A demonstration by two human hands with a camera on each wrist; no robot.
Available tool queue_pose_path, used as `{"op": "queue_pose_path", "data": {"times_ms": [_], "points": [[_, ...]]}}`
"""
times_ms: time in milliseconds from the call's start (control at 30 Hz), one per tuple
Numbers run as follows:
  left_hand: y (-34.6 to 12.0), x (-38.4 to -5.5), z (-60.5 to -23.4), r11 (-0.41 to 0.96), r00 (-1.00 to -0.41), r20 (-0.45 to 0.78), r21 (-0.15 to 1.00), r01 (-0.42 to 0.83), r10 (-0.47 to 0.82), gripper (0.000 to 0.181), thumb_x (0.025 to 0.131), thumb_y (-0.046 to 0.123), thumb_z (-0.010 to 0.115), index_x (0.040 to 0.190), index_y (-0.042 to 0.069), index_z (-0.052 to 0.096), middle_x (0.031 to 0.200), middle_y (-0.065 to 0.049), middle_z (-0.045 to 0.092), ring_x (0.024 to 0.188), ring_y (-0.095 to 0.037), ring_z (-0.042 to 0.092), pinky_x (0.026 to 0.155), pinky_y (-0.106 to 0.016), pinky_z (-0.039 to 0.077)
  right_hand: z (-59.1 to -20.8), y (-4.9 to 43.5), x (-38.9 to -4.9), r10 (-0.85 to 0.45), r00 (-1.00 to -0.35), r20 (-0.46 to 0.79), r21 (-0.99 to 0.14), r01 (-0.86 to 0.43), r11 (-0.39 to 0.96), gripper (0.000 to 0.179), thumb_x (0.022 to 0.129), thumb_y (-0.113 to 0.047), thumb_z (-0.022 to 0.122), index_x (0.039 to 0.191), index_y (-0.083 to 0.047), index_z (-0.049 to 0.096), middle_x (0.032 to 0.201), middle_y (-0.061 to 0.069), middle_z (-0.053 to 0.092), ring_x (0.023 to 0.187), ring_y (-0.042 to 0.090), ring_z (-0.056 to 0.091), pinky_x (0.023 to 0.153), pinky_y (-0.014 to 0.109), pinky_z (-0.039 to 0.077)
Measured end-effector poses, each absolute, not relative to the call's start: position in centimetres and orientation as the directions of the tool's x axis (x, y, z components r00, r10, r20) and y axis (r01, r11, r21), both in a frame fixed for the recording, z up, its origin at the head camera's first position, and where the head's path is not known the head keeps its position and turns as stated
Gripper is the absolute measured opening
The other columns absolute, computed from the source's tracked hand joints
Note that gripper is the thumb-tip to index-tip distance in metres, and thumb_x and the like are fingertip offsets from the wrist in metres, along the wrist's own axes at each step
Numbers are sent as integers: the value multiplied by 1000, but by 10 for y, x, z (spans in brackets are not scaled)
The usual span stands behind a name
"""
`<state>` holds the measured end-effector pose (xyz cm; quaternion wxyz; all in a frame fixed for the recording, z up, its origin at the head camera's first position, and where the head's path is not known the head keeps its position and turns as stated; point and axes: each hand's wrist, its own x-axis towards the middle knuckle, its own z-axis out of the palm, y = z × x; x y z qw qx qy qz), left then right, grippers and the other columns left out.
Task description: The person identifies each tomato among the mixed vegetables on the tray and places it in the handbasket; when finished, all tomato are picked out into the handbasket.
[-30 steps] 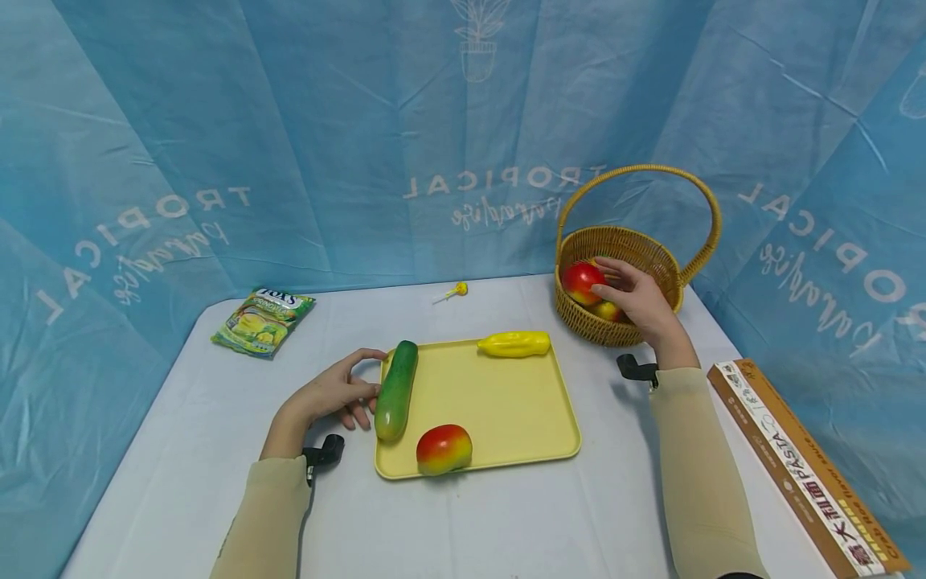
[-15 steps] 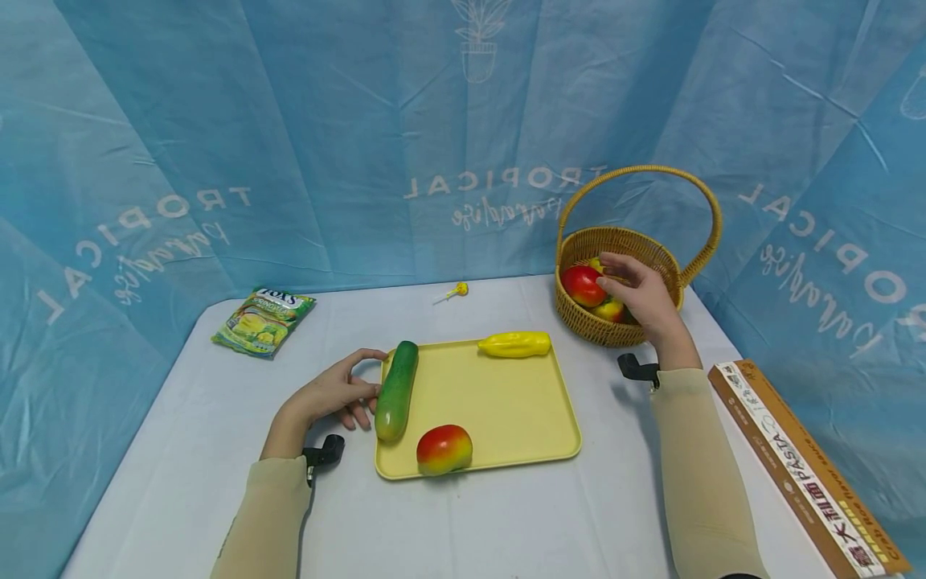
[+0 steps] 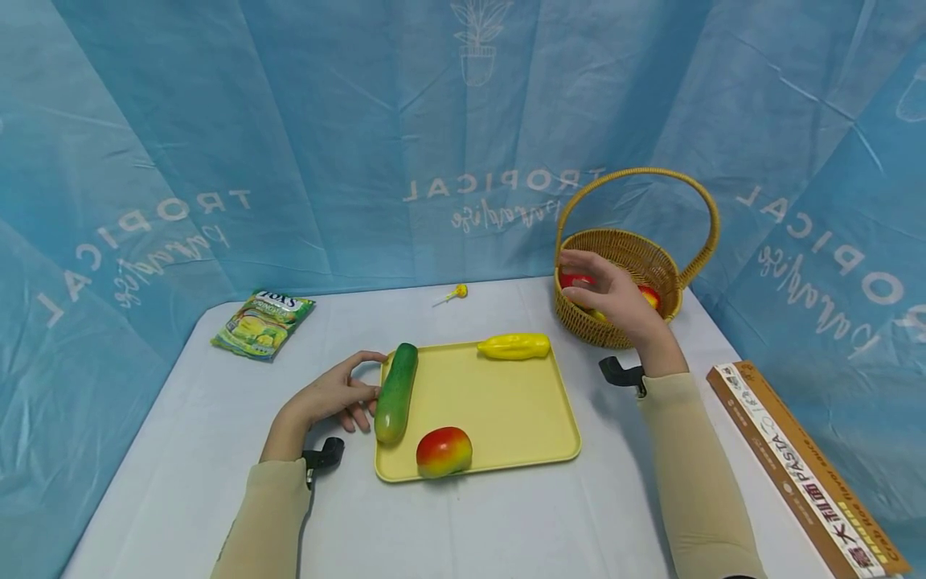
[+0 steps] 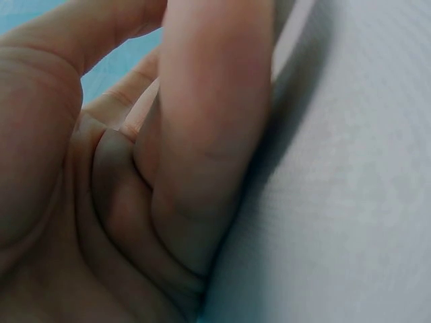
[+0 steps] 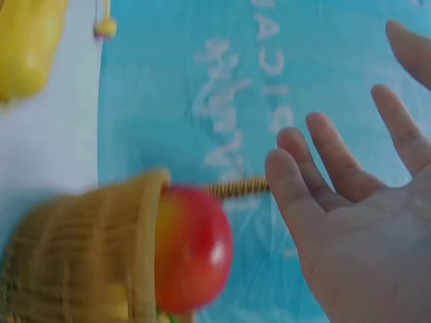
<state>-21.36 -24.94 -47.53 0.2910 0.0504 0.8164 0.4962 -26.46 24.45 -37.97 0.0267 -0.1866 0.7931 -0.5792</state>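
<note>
My left hand [image 3: 329,394] rests at the left edge of the yellow tray [image 3: 510,414], fingers loosely bent, fingertips by the rim next to the green cucumber [image 3: 395,396]. Nothing is visible in its palm in the left wrist view. A red-and-yellow mango [image 3: 444,452] lies at the tray's front edge. Along the back rim lies a long yellow vegetable [image 3: 514,346] of unclear kind. My right hand [image 3: 615,297] hovers over the front of the wicker basket [image 3: 637,253], fingers spread and holding nothing. Inside are red mangoes [image 5: 192,249], partly hidden by the hand.
The basket's tall handle [image 3: 640,171] arches at the back right. A green snack bag [image 3: 264,323] lies back left, and a yellow lollipop [image 3: 458,293] behind the tray. A long pasta box [image 3: 806,470] lies along the right edge. Blue curtains [image 3: 347,161] enclose the table.
My right hand has drawn away from the fruit and shifted left over the basket's front rim, uncovering another red fruit on the right. The left hand and tray stay put.
</note>
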Motion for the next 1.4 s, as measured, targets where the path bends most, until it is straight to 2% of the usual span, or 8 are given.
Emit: {"op": "queue_pose_path", "data": {"times_ms": [133, 333, 433, 567, 733, 1033, 1233, 1400], "points": [[-250, -213, -475, 503, -824, -429, 838, -211, 369, 67, 104, 24, 65, 162, 26, 31, 84, -9, 77, 62, -24, 76, 55, -31, 61, -378, 224, -258, -446, -882, 155, -936, -275, 219, 62, 104, -15, 67, 161, -17, 44, 167, 13, 42, 153, 37, 41, 130, 58, 29], [-249, -212, -475, 509, -825, -436, 832, -219, 358, 67, 104, 24, 65, 162, 26, 31, 85, -8, 77, 62, -23, 76, 55, -30, 61, -385, 188, -250, -606, -793, 57, -938, -251, 240, 64, 103, -23, 70, 161, -23, 44, 164, 3, 47, 153, 34, 44, 126, 58, 39], [-249, -212, -475, 510, -825, -438, 832, -221, 357, 67, 104, 24, 64, 162, 26, 31, 85, -8, 77, 62, -23, 76, 55, -30, 61, -392, 171, -249, -674, -738, 27, -928, -269, 258, 62, 102, -25, 70, 159, -23, 46, 161, 1, 50, 151, 31, 47, 127, 56, 38], [-249, -214, -476, 508, -825, -434, 834, -216, 362, 67, 104, 24, 64, 162, 26, 31, 85, -8, 77, 62, -23, 75, 55, -31, 61, -403, 153, -248, -744, -668, 15, -928, -287, 239, 59, 102, -24, 72, 157, -21, 50, 162, 7, 49, 149, 31, 49, 127, 57, 36], [-249, -214, -476, 506, -823, -434, 835, -216, 366, 67, 103, 23, 64, 162, 26, 31, 84, -9, 77, 61, -23, 75, 55, -32, 61, -413, 136, -240, -826, -562, -40, -933, -274, 232, 59, 101, -20, 71, 156, -22, 50, 164, 15, 47, 150, 41, 46, 126, 61, 36], [-249, -215, -474, 511, -824, -436, 832, -217, 360, 67, 103, 23, 64, 161, 25, 31, 84, -9, 77, 61, -23, 75, 55, -31, 61, -425, 108, -226, -924, -354, -146, -911, -317, 265, 63, 102, -18, 69, 159, -9, 44, 163, 18, 46, 147, 40, 50, 123, 53, 43], [-250, -215, -475, 507, -824, -434, 835, -215, 364, 67, 103, 22, 65, 161, 25, 31, 84, -9, 77, 61, -23, 75, 55, -31, 61, -433, 97, -221, -940, -282, -192, -915, -293, 275, 59, 101, -17, 71, 156, -19, 50, 163, 15, 49, 145, 36, 54, 119, 46, 50], [-250, -215, -477, 504, -823, -434, 836, -216, 367, 68, 103, 23, 65, 161, 25, 31, 83, -9, 76, 60, -23, 75, 55, -30, 61, -438, 91, -217, -945, -232, -230, -923, -255, 288, 57, 100, -16, 72, 154, -16, 52, 159, 15, 54, 141, 25, 58, 116, 37, 52]]}}
